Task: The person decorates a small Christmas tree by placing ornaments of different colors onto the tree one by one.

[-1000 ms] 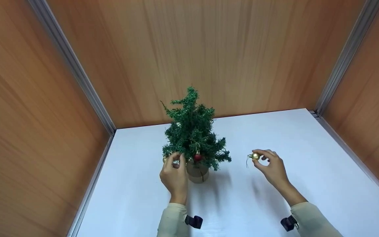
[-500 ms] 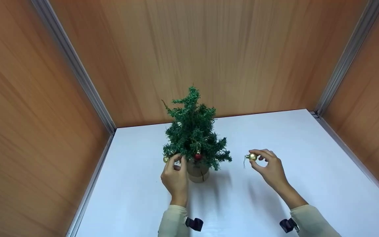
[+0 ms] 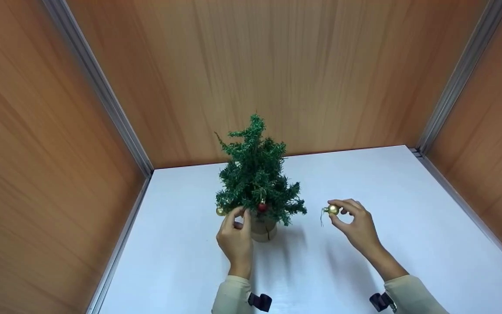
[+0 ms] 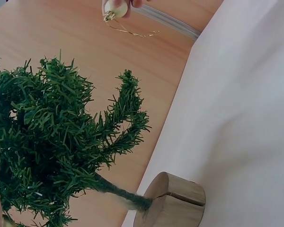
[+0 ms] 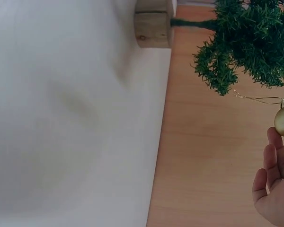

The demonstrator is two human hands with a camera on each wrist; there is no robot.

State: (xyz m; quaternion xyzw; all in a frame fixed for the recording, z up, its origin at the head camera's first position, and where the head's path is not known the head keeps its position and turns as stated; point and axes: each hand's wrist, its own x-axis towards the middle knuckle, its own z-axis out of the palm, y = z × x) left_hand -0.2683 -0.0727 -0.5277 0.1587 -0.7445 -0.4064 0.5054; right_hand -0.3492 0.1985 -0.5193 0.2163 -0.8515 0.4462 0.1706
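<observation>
A small green artificial Christmas tree (image 3: 255,170) stands on a round wooden base (image 4: 173,201). My left hand (image 3: 235,242) is at its lower front branches, thumb and forefinger pinching a branch tip; the exact contact is partly hidden by the hand. Just left of those fingers hangs a gold ball ornament (image 3: 220,211), and to their right a red ball ornament (image 3: 262,207). Off to the right of the tree, my right hand (image 3: 360,226) holds another gold ball ornament (image 3: 333,209) between thumb and fingers. Its thin gold loop (image 5: 260,99) dangles toward the tree.
The tree is on a white table (image 3: 168,261). Wood-grain panels (image 3: 312,78) rise behind and at both sides, joined by grey metal corner strips (image 3: 103,87). Dark wrist cameras (image 3: 259,302) are strapped at both sleeves.
My left hand has shifted slightly right and down, so the hanging gold ball at the left shows more fully. My right hand has drifted a little left toward the tree with its gold ornament.
</observation>
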